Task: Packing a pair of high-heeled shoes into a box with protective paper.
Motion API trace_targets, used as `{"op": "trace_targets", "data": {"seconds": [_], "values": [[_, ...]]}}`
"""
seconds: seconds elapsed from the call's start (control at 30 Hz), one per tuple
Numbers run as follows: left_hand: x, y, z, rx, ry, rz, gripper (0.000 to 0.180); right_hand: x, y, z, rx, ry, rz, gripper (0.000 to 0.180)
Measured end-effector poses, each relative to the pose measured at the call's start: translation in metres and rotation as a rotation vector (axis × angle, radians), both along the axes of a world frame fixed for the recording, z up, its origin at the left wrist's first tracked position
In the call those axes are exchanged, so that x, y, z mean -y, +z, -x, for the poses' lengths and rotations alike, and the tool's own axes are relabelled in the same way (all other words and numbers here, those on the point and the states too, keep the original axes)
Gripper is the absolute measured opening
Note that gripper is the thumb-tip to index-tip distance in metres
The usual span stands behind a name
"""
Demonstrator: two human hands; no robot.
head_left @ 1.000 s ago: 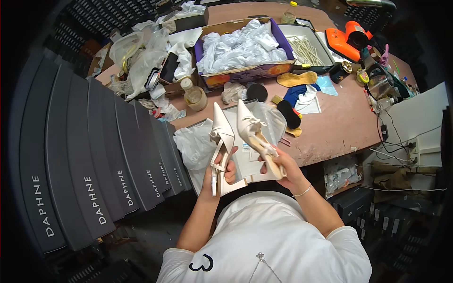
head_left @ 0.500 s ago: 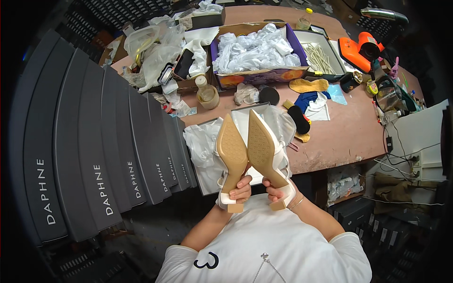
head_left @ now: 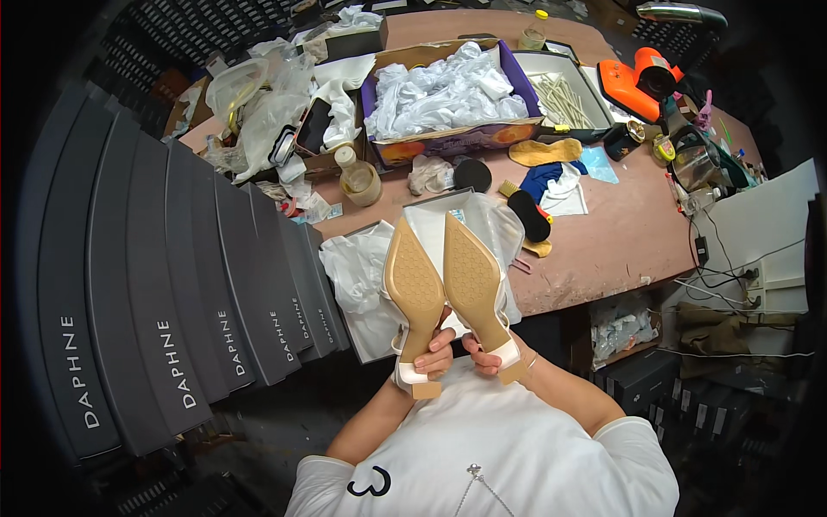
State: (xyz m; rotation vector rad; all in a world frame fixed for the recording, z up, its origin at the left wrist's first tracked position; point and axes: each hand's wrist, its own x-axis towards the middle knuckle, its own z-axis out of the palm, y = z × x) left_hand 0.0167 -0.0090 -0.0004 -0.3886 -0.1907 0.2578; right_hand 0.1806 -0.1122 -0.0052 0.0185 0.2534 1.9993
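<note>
Two white heeled shoes are held side by side in front of my chest, tan soles facing me and pointed toes away. My left hand (head_left: 433, 355) grips the left shoe (head_left: 415, 271) near its heel, fingers wrapped round the narrow waist. In the same way my right hand (head_left: 482, 353) holds the right shoe (head_left: 473, 269). The shoes' uppers are mostly hidden behind the soles. Beyond them, on the table's near edge, lies an open shoebox (head_left: 372, 342) with white tissue paper (head_left: 355, 274) spilling over its left side.
Tall dark-grey shoeboxes (head_left: 142, 284) stand stacked at my left. On the table (head_left: 603, 258) are a purple carton (head_left: 405, 153) of crumpled white paper, a jar (head_left: 360, 183), a black brush (head_left: 528, 215), cloths (head_left: 564, 189), a tray of sticks (head_left: 564, 99) and an orange tool (head_left: 627, 90).
Both shoes have tilted slightly, their soles turning more squarely toward me. The surroundings have shifted a little to the left in the view. Both hands keep their hold.
</note>
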Motion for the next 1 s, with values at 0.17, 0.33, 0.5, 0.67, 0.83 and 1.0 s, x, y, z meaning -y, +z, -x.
{"op": "trace_targets", "data": {"seconds": [0.17, 0.33, 0.5, 0.67, 0.83, 1.0], "values": [[-0.001, 0.000, -0.008, 0.014, -0.011, -0.003, 0.049, 0.001, 0.003, -0.006, 0.045, -0.020, 0.027, 0.029], [-0.012, -0.011, 0.017, -0.203, 0.030, -0.046, 0.042, 0.022, -0.007, -0.080, 0.802, -0.398, 0.164, 0.031], [-0.014, -0.024, 0.024, -0.297, -0.118, -0.055, 0.034, 0.058, -0.069, -0.228, 1.823, -0.501, 0.553, 0.041], [-0.012, -0.012, 0.012, -0.347, -0.150, -0.060, 0.036, 0.047, -0.083, -0.245, 2.868, 0.212, 0.589, 0.059], [0.001, -0.017, 0.009, -0.192, -0.321, -0.148, 0.040, -0.027, 0.028, -0.081, 1.590, -0.243, 0.029, 0.073], [-0.004, 0.010, 0.010, -0.840, -0.357, -0.978, 0.035, -0.041, 0.041, -0.013, 1.089, -0.356, 0.032, 0.069]]}}
